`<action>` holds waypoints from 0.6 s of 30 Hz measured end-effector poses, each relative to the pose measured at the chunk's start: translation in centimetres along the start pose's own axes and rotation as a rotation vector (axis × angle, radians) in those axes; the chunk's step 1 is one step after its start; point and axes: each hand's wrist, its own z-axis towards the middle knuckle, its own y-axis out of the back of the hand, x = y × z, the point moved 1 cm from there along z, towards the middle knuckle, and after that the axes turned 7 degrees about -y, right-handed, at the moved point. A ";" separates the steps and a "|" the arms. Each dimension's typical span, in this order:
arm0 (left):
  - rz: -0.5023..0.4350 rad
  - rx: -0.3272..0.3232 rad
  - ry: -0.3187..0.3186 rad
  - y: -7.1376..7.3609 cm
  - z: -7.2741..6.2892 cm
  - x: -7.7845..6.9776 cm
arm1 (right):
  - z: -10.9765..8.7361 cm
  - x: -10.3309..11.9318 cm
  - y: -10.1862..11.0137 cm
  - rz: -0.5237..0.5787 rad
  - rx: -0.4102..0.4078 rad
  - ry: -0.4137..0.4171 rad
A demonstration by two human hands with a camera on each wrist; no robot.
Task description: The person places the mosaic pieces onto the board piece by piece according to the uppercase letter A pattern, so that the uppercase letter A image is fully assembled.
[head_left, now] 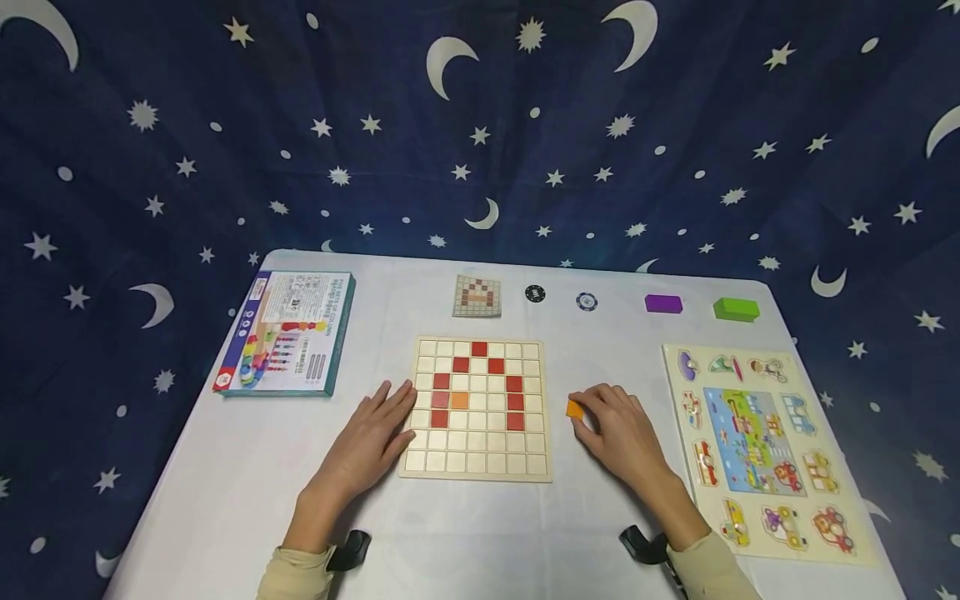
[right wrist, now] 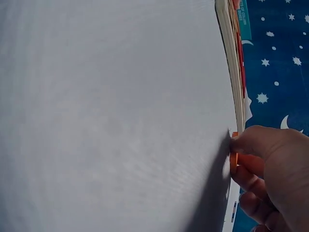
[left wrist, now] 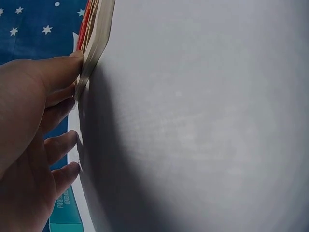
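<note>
A wooden grid board lies at the middle of the table. Red square tiles form an arch on it, and one orange tile sits inside the arch at the left. My left hand rests along the board's left edge, fingers extended, with the fingertips right at the rim. To the right of the board, my right hand pinches a small orange square tile between thumb and fingers. The same tile shows edge-on in the right wrist view.
A small pattern card lies behind the board, beside a black chip and a blue-and-white chip. Further right are a purple block and a green block. A boxed game lies left, a picture puzzle right.
</note>
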 end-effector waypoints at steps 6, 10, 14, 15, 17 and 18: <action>0.003 -0.003 -0.005 -0.1 -0.1 0.1 | 0.2 0.2 0.3 0.022 -0.004 -0.009; 0.008 -0.005 -0.011 -0.2 0.0 0.2 | 0.5 0.5 0.4 0.054 -0.010 -0.012; 0.010 -0.007 -0.013 -0.1 0.0 0.2 | 1.1 1.3 0.2 0.095 0.009 -0.015; 0.009 -0.007 -0.012 -0.1 0.0 0.2 | 1.3 1.6 0.1 0.103 0.016 -0.015; 0.008 -0.008 -0.012 0.0 0.0 0.2 | 1.7 2.4 -0.1 0.125 0.033 -0.008; 0.007 -0.007 -0.012 0.0 0.0 0.2 | 2.0 2.9 -0.2 0.135 0.041 -0.003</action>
